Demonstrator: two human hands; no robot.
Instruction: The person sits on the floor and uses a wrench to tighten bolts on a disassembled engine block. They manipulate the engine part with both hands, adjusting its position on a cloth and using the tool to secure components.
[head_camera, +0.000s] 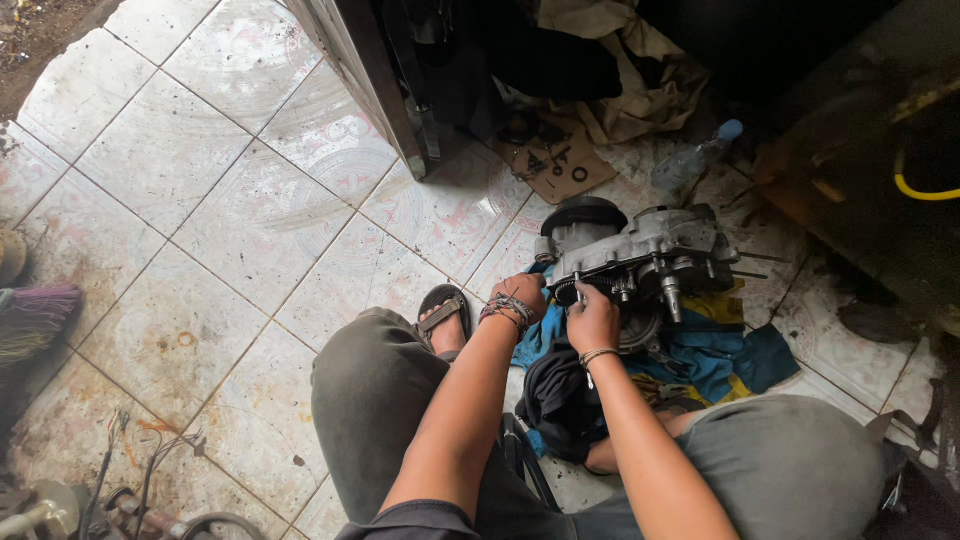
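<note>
- engine case (640, 255), grey metal w/ a black round cover at its 10 o'clock end, sits on the tiled floor (230, 230) on top of blue/yellow rags (725, 355)
- left hand (520, 297) curled against the case's 8 o'clock edge, fingers tucked under so can't tell if it's actually gripping anything
- right hand (592, 318) just beside it at 3 o'clock, fingers closed round a thin metal tool (579, 292), tip at the gears
- sandal (443, 310) at 9 o'clock of the hands
- cardboard scrap (558, 165) w/ small parts + a plastic bottle (692, 160) at 12 o'clock of the case
</note>
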